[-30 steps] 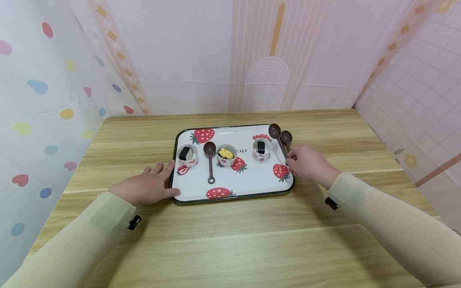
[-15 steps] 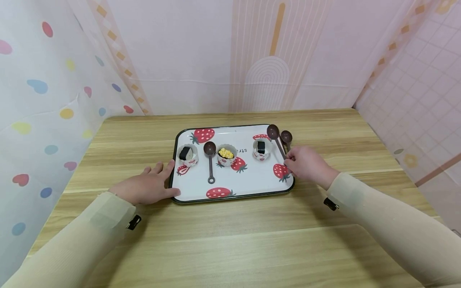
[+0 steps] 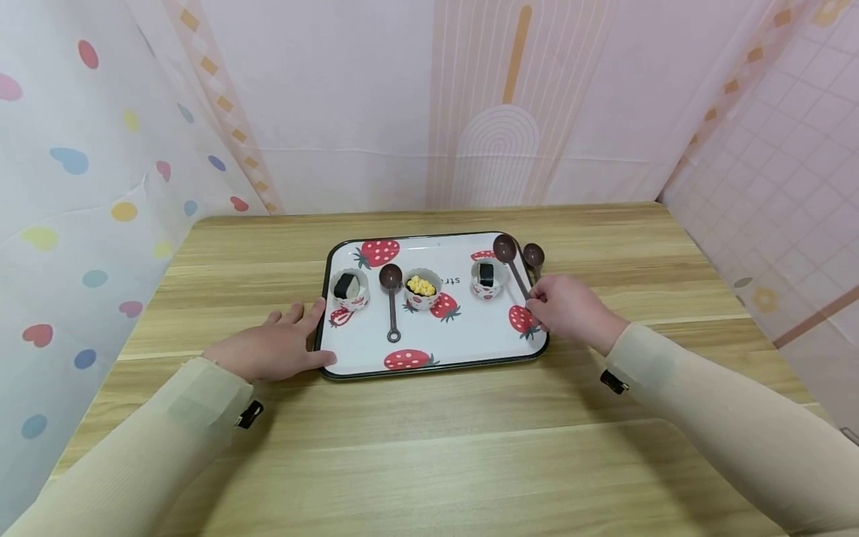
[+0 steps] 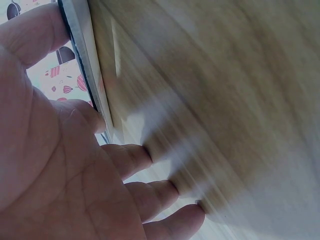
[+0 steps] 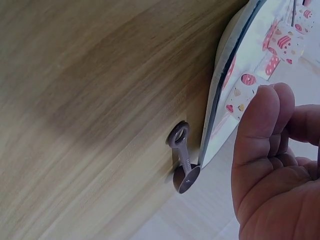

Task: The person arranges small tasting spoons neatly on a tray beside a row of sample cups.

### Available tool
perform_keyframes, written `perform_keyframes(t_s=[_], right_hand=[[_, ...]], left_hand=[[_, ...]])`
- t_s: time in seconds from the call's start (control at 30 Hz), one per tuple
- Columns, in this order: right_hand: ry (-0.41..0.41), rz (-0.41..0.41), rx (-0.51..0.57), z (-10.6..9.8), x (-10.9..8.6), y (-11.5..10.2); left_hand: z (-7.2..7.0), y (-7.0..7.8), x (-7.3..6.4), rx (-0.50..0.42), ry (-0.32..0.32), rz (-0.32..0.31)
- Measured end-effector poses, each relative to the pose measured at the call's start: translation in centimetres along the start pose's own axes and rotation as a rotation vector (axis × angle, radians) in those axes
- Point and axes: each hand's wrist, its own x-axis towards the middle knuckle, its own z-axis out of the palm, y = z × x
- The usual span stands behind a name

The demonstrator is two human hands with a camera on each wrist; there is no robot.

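Observation:
A white strawberry-print tray [image 3: 362,350] lies on the wooden table. It carries three paper cups: the left cup [image 3: 350,289] and the right cup [image 3: 487,279] each hold a black-and-white piece, and the middle cup [image 3: 423,289] holds yellow bits. A brown spoon [image 3: 392,298] lies between the left and middle cups. My right hand [image 3: 539,302] pinches the handle of a second brown spoon [image 3: 507,250], whose bowl hovers over the tray's right end by the right cup. A third spoon [image 3: 533,255] [image 5: 181,160] lies on the table beside the tray's right rim [image 5: 220,100]. My left hand [image 3: 282,347] rests flat, thumb [image 4: 30,35] on the tray's left rim [image 4: 82,55].
Patterned pink and white screens close in the table [image 3: 429,447] at the back, left and right. Bare wood stretches in front of the tray and on both sides of it.
My right hand has shifted the held spoon slightly left, from beside the tray's rim to above its right end. The left hand has stayed put.

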Motion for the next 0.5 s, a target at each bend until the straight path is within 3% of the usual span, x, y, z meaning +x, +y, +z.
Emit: perform_keyframes(t_s=[0.5], right_hand=[[-0.027, 0.002, 0.024, 0.42, 0.05, -0.24]], left_hand=[[-0.09, 0.07, -0.09, -0.003, -0.003, -0.001]])
